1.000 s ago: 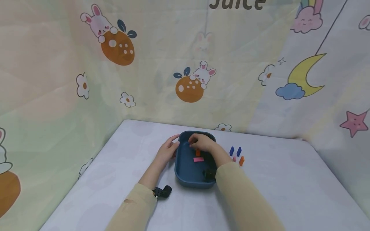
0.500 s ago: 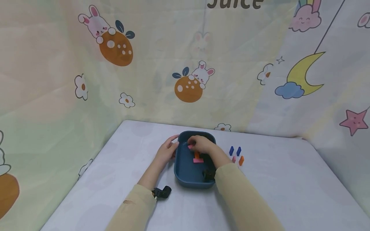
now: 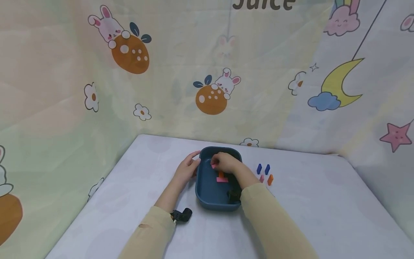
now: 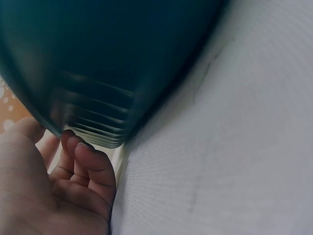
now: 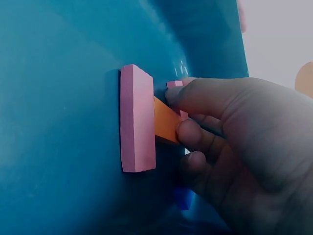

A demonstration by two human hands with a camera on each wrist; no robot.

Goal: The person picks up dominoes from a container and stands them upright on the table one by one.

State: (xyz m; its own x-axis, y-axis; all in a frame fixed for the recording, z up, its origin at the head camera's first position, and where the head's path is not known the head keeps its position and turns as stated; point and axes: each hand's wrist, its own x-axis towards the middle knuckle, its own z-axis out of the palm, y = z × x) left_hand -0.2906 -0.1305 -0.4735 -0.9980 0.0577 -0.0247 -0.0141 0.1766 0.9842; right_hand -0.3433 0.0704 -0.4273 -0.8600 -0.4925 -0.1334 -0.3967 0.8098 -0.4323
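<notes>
The blue tray (image 3: 211, 206) stands on the table, with the left hand (image 3: 185, 169) at its left side. In the left wrist view the fingers of that hand (image 4: 63, 181) bend at the tray's rim, the thumb on the other side. Inside the tray, the right hand (image 3: 225, 162) pinches a small pink block (image 5: 174, 84) between thumb and fingers. Beside it an orange block (image 5: 166, 121) touches a long pink block (image 5: 138, 120). A blue piece (image 5: 183, 197) lies partly hidden beneath the right fingers.
Right of the tray stand two blue blocks (image 3: 259, 169), a pink block (image 3: 262, 178) and an orange block (image 3: 270, 180). A patterned cloth (image 3: 168, 72) rises behind the white table (image 3: 323, 201).
The right hand has shifted slightly inside the tray, and the pink block in its fingers shows more clearly than a second ago. The left hand has stayed at the tray's side.
</notes>
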